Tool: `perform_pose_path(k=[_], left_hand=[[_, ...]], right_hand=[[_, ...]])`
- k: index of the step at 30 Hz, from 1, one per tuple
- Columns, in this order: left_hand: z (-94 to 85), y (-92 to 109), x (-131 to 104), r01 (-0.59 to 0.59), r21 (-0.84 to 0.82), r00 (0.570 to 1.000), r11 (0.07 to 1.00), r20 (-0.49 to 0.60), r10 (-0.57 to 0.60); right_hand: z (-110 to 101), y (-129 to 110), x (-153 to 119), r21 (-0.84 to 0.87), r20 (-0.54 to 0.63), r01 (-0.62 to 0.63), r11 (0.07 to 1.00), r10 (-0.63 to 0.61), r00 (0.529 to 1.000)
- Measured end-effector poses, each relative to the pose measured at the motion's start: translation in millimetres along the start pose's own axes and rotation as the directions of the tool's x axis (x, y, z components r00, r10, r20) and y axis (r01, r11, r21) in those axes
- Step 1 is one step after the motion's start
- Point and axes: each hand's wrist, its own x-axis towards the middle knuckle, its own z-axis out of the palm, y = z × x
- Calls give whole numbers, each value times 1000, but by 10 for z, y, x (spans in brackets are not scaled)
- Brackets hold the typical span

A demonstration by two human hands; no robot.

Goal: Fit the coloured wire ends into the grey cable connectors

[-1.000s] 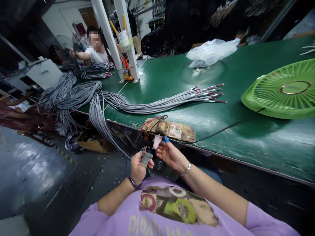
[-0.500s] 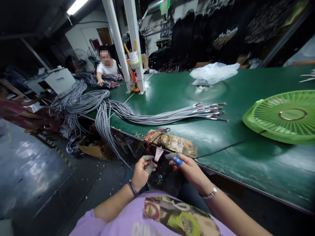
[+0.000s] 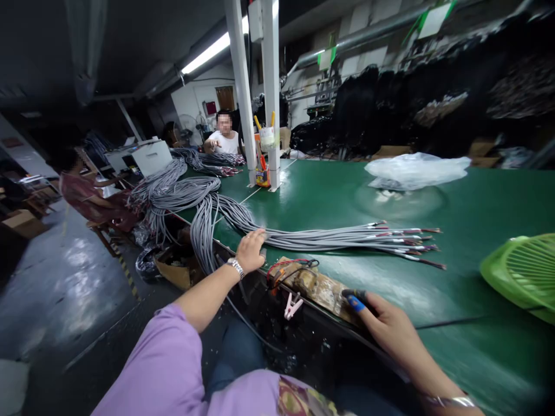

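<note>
My left hand (image 3: 250, 252) reaches over the table edge to the bundle of grey cables (image 3: 312, 238). Its fingers stretch over the near side of the bundle and its thumb stands apart. The cables' stripped ends, with coloured wires, lie toward the right. My right hand (image 3: 388, 323) is at the right end of a worn wooden block (image 3: 332, 294). Blue tape covers the thumb, and a dark cover sits on the index finger; the two tips are close together, and anything between them is too small to make out. A pink clothespin (image 3: 293, 306) hangs at the block's front edge.
One loose grey cable (image 3: 255, 332) hangs below the edge. A green fan (image 3: 520, 277) stands at the right, a plastic bag (image 3: 416, 170) farther back. White posts (image 3: 272, 86) rise from the table (image 3: 459, 214). Two people work at the left and back.
My left hand has left the spot by the clothespin and moved up and left to the cable bundle. My right hand has moved right along the block. The view has tilted up.
</note>
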Motion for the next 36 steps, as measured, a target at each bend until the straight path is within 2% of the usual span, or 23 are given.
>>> perform_pose_path(k=[2, 3, 6, 10, 17, 19, 23, 25, 26, 28, 30, 31, 32, 33, 34, 36], left_hand=[[-1, -99, 300, -52, 231, 985, 971, 170, 12], [8, -138, 427, -85, 321, 961, 943, 277, -7], [40, -211, 687, -138, 341, 923, 930, 385, -4], [1, -253, 784, -203, 359, 893, 911, 450, 22], [-204, -323, 747, -232, 410, 898, 882, 438, 33], [-300, -336, 779, -223, 414, 911, 882, 411, 37], [-617, -399, 874, -92, 458, 974, 884, 226, -16], [-741, -410, 873, -9, 474, 991, 881, 124, -57], [-762, -392, 851, 20, 459, 991, 888, 107, -78], [-697, -291, 771, -88, 397, 952, 914, 304, -41], [-514, -111, 670, -279, 266, 825, 923, 558, 89], [-405, -6, 625, -330, 204, 773, 922, 619, 140], [-301, 97, 593, -343, 170, 755, 924, 635, 164], [-215, 190, 577, -328, 148, 772, 933, 611, 174], [-156, 265, 579, -289, 139, 823, 947, 541, 172], [-138, 344, 635, -239, 161, 885, 958, 442, 147]], right_hand=[[-6, -14, -3, 18, 10, 1, 1000, -1, 1000], [-12, -23, -3, 28, 12, -1, 1000, 1, 1000], [-25, -48, -3, 36, 12, -3, 999, 3, 1000], [-21, -75, -18, 18, 2, 15, 1000, -15, 1000], [-7, -87, -40, -24, -5, 24, 999, -24, 1000], [-6, -90, -39, -5, 4, 24, 1000, -24, 1000], [-8, -112, -37, 13, -2, 14, 1000, -14, 1000], [-8, -124, -38, 18, -3, 12, 1000, -12, 1000], [-9, -128, -38, 22, -3, 13, 1000, -13, 1000], [-9, -135, -41, 28, -5, 11, 1000, -11, 1000], [-9, -141, -45, 39, -15, 5, 999, -4, 1000], [-9, -145, -47, 50, -22, 2, 999, -1, 1000], [-8, -149, -49, 67, -32, -1, 998, 3, 999], [-7, -153, -50, 87, -41, -3, 996, 6, 999], [-5, -157, -50, 108, -49, -3, 994, 9, 999], [0, -160, -48, 142, -57, -5, 990, 13, 998]])
